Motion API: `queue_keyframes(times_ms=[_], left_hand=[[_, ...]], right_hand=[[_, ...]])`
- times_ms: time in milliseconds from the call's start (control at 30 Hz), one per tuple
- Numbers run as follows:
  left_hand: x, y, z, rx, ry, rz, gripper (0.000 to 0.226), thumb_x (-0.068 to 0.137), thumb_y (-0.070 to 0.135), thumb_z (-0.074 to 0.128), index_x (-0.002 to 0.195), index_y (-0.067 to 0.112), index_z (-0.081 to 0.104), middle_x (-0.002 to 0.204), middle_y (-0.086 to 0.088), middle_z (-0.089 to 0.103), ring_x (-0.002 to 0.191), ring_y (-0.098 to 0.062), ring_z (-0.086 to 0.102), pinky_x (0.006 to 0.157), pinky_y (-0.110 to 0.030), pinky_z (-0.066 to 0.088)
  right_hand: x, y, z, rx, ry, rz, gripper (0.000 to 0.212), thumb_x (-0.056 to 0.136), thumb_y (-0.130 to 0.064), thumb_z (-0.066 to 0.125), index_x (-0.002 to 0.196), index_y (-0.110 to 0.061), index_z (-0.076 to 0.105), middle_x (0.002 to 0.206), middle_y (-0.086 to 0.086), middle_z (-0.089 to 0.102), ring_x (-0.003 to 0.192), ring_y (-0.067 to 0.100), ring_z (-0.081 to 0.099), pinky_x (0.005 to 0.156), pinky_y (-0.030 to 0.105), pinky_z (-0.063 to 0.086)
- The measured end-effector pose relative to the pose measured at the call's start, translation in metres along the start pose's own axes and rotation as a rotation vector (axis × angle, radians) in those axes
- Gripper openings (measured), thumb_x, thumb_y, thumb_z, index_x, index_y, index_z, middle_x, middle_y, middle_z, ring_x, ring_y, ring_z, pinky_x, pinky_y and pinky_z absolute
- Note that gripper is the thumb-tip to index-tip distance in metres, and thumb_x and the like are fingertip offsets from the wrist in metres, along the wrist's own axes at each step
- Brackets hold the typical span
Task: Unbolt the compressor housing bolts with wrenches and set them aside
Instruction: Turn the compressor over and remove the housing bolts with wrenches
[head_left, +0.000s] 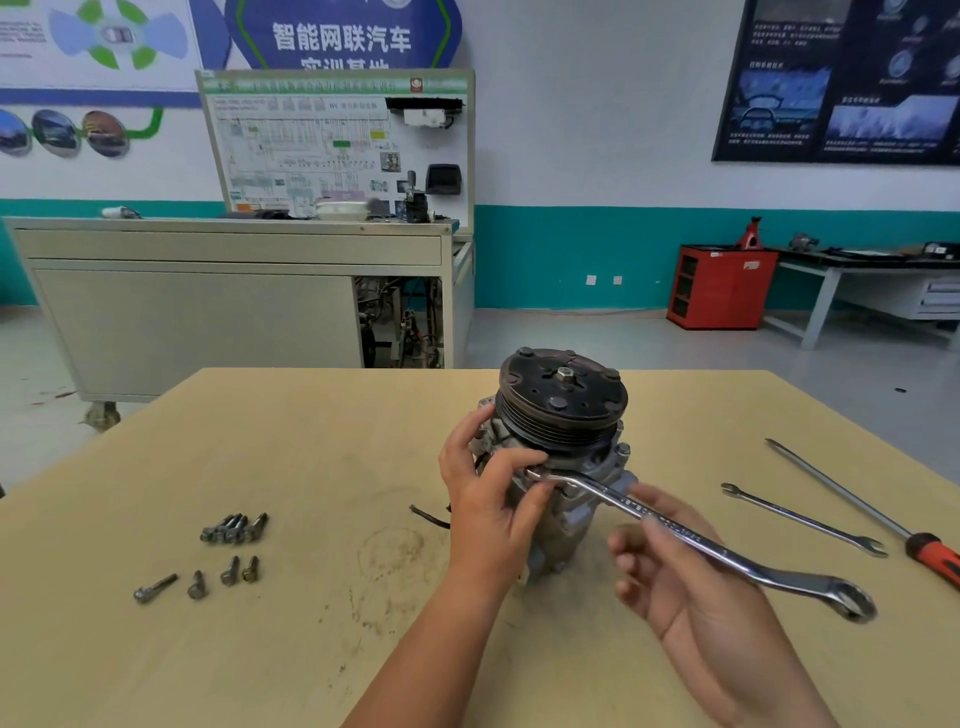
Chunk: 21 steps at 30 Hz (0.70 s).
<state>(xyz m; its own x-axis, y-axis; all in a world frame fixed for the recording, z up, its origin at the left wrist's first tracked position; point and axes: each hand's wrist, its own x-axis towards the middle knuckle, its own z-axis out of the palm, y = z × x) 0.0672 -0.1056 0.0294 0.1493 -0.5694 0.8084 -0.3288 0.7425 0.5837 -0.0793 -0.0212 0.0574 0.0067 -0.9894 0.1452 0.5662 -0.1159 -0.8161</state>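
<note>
Bolts (235, 528), perhaps eight; two wrenches (675, 531); one compressor (562, 402)

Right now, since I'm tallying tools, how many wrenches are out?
2. The large wrench is in the right hand, its far end on the compressor; the slim wrench lies on the table beside the screwdriver.

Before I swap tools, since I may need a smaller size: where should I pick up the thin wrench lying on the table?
Pinch the thin wrench at mid-shaft from above, probably with the right hand, nearest once it drops the big wrench. It lies flat and slanted on the table, bare wood either side; the screwdriver lies apart beyond it.
</note>
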Motion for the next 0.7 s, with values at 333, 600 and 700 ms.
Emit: queue_keyframes(times_ms=[333, 600, 700], left_hand=[[-0.015, -0.006, -0.001, -0.012, 0.006, 0.005, 0.025, 0.088, 0.029, 0.056, 0.111, 0.036, 0.059, 0.139, 0.004, 0.032, 0.138, -0.020, 0.030, 0.115, -0.032, 0.026], [-0.030, -0.016, -0.003, 0.104, -0.012, 0.001, 0.046, 0.090, 0.030, 0.050, 0.135, 0.038, 0.043, 0.148, -0.001, 0.030, 0.142, -0.007, 0.023, 0.114, -0.017, 0.019], [-0.032, -0.014, -0.004, 0.100, -0.011, 0.000, 0.044, 0.091, 0.031, 0.049, 0.132, 0.043, 0.045, 0.149, 0.000, 0.029, 0.142, -0.009, 0.023, 0.114, -0.017, 0.019]], right_hand=[[0.066, -0.026, -0.005, -0.197, 0.007, 0.102, 0.027, 0.084, -0.035, 0.048, 0.075, -0.013, 0.061, 0.046, -0.003, 0.043, 0.036, 0.005, 0.035, 0.036, 0.016, 0.031], [0.021, -0.018, -0.008, -0.187, -0.190, -0.115, 0.042, 0.063, -0.060, 0.074, 0.072, -0.019, 0.069, 0.065, 0.007, 0.062, 0.059, 0.018, 0.061, 0.046, 0.018, 0.042], [-0.009, -0.011, 0.005, -0.233, -0.148, -0.247, 0.050, 0.057, -0.064, 0.076, 0.082, -0.021, 0.074, 0.074, 0.011, 0.069, 0.070, 0.023, 0.068, 0.048, 0.015, 0.041]])
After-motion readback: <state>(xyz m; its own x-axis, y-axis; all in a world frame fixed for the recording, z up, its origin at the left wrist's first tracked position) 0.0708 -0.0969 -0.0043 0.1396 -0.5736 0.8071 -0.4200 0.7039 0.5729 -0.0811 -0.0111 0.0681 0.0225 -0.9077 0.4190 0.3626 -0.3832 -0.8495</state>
